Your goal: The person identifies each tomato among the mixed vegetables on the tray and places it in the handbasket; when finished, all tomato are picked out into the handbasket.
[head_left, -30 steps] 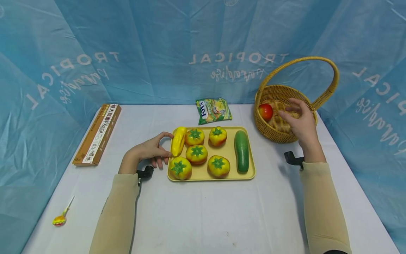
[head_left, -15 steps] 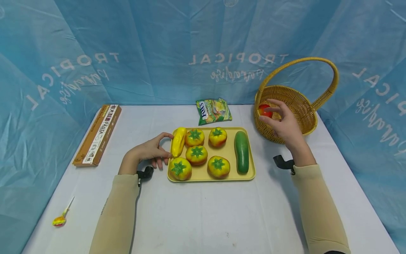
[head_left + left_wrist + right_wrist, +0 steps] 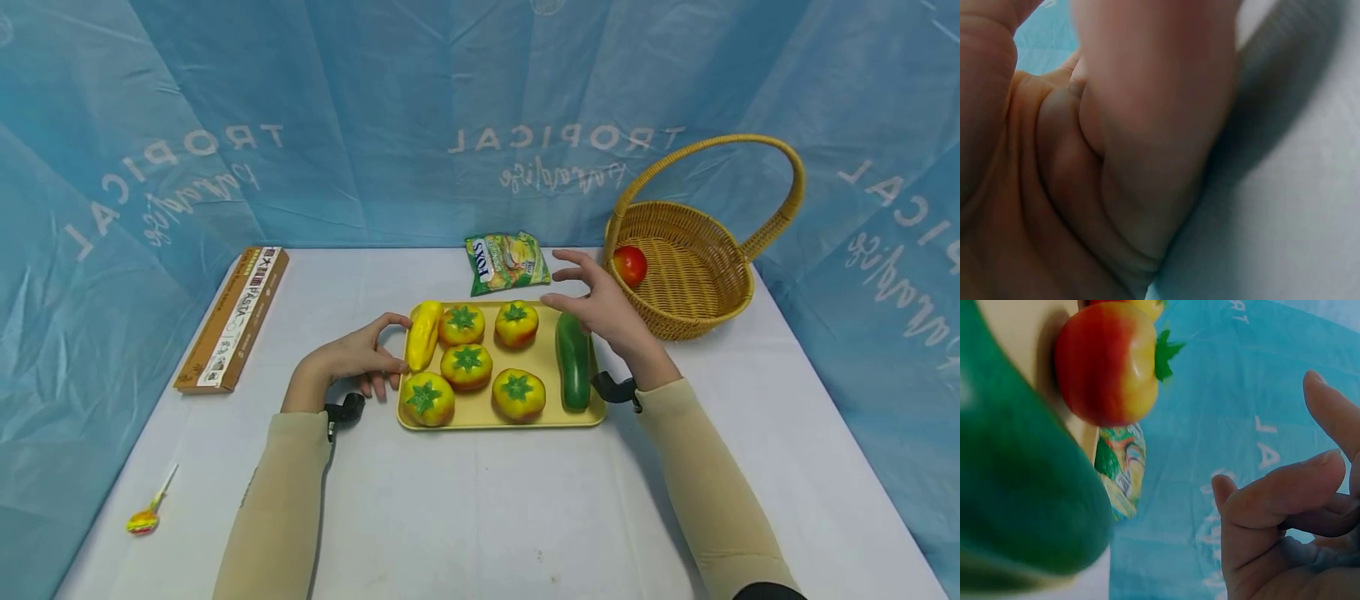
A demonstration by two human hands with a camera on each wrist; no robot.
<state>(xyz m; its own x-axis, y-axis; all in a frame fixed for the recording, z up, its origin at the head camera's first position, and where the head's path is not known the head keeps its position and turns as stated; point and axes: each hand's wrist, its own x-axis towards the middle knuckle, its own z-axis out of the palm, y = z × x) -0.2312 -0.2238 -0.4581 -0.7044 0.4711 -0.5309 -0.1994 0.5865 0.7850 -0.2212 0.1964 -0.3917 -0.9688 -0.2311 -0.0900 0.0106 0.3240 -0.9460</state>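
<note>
My left hand (image 3: 352, 354) rests at the left rim of the yellow tray (image 3: 551, 333), thumb and index fingertips spread along it, close beside a yellow banana-like piece (image 3: 423, 336). My right hand (image 3: 607, 315) hovers over the tray's back right corner, fingers parted and holding nothing. Just under it lies a green cucumber (image 3: 576, 375), its far end partly covered by the thumb. Several yellow-red, persimmon-like fruits with green leaf tops fill the middle, including one at the back (image 3: 516, 325). In the right wrist view, that fruit (image 3: 1104, 362) and the cucumber (image 3: 1016, 462) appear large beside my bent fingers.
A wicker basket (image 3: 697, 308) with a tall handle stands at the back right, with a red round fruit (image 3: 630, 266) inside. Behind the tray lies a green FOX'S bag (image 3: 507, 262). A pasta box (image 3: 232, 321) and a lollipop (image 3: 146, 518) lie at left.
My right hand has moved left and nearer, from over the basket to above the cucumber, uncovering the red fruit. My left hand stays at the tray rim.
</note>
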